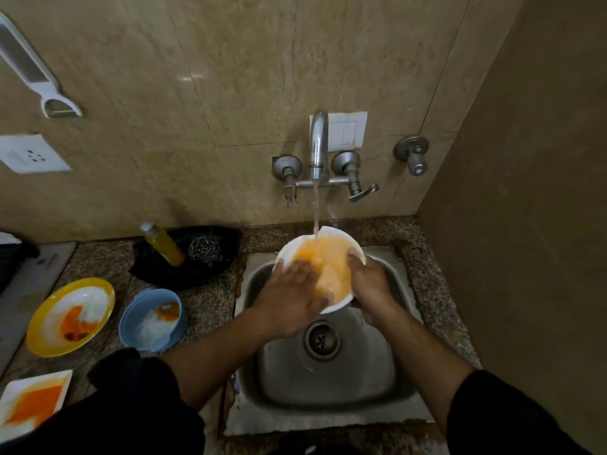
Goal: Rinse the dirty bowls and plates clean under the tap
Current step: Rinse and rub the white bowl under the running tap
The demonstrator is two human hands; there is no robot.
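While under tap [318,139] — 1 bowl [328,257], 2 hands [292,300] [371,290]

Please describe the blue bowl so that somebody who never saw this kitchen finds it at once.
Start at the steel sink under the running tap; dirty dishes sit on the speckled counter to its left. The blue bowl is the dish nearest the sink, right of the yellow-rimmed plate. It alone is blue and deep, with orange smears inside.

Head-worn view looks steeply down, close over the sink [407,326].
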